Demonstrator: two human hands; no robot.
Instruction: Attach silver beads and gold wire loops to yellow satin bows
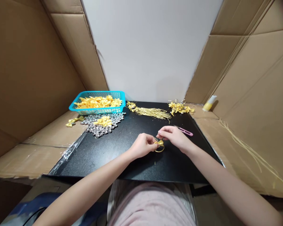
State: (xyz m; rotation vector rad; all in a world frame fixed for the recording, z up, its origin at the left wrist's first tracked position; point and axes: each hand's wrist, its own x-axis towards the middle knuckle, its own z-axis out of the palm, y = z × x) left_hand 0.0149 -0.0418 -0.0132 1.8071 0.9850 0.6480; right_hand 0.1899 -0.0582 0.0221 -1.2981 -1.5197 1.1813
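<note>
Touching left fingers [152, 146] is a bow [160, 143] (yellow).

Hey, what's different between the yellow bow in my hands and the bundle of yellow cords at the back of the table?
The yellow bow is flared and folded, while the cord bundle is thin, mostly straight strands. The yellow bow is held at your left hand's fingertips; the cord bundle lies untouched on the black table. Both are yellow.

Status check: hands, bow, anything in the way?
Left hand pinching yellow bow, yellow loop below it. Right hand fingertips close above bow, hold unclear. Pink cutter just beyond right hand, possible snag.
</note>
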